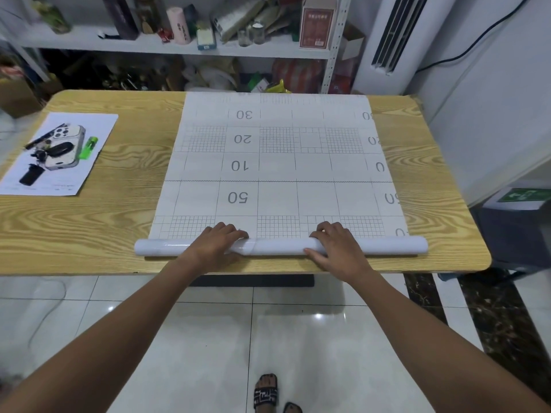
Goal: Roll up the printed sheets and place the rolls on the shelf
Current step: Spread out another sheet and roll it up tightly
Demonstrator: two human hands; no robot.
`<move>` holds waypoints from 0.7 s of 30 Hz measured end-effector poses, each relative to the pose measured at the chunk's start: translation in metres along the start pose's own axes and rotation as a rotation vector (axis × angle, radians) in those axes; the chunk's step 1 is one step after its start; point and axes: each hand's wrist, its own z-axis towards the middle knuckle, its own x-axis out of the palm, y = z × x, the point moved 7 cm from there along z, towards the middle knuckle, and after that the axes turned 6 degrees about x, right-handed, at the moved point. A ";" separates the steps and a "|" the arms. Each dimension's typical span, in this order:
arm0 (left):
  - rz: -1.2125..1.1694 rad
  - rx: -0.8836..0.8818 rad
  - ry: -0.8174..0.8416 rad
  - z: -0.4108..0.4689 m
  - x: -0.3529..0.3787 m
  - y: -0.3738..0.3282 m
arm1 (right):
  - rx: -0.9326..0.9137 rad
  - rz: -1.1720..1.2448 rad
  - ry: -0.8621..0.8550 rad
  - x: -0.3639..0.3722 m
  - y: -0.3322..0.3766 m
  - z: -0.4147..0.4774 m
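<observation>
A large white printed sheet [277,162] with grid squares and numbers lies flat across the wooden table [119,222]. Its near end is wound into a roll [280,245] lying along the table's front edge. My left hand [219,241] grips the roll left of its middle, fingers curled over the top and thumb on the near side. My right hand [334,242] grips it right of the middle the same way. The white metal shelf [167,44] stands behind the table, crowded with items.
A small paper sheet [98,123] at the table's left holds a phone [67,150], keys and a green lighter [88,147]. A white air conditioner [396,37] stands at the back right. A dark bin [512,234] sits right of the table.
</observation>
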 end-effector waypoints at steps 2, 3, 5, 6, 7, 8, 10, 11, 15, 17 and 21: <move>-0.031 0.004 0.038 0.001 0.001 0.001 | -0.011 -0.022 0.006 -0.002 0.000 0.000; -0.065 -0.001 0.052 0.001 0.002 0.001 | -0.019 -0.037 0.005 -0.002 0.000 0.000; -0.166 -0.037 0.074 0.001 0.002 0.003 | -0.035 -0.059 -0.009 -0.003 0.002 -0.002; -0.214 -0.061 0.077 0.001 0.001 0.004 | -0.036 -0.066 -0.007 -0.002 0.002 -0.003; -0.247 -0.077 0.074 0.001 0.000 0.005 | -0.035 -0.069 -0.002 -0.001 0.002 -0.005; -0.263 -0.085 0.074 0.000 0.000 0.005 | -0.033 -0.069 0.002 -0.001 0.002 -0.006; -0.253 -0.086 0.093 0.000 0.001 0.006 | -0.038 -0.057 0.001 0.000 0.002 -0.008; -0.246 -0.086 0.105 -0.002 0.003 0.006 | -0.046 -0.051 0.001 0.000 0.002 -0.008; -0.314 -0.070 0.049 -0.006 0.006 0.010 | -0.064 -0.047 -0.019 0.000 0.002 -0.009; -0.346 -0.068 0.005 -0.007 0.004 0.010 | -0.068 -0.048 -0.020 0.001 0.002 -0.010; -0.189 -0.051 -0.018 -0.004 0.002 0.010 | -0.088 -0.023 -0.026 0.005 0.001 -0.011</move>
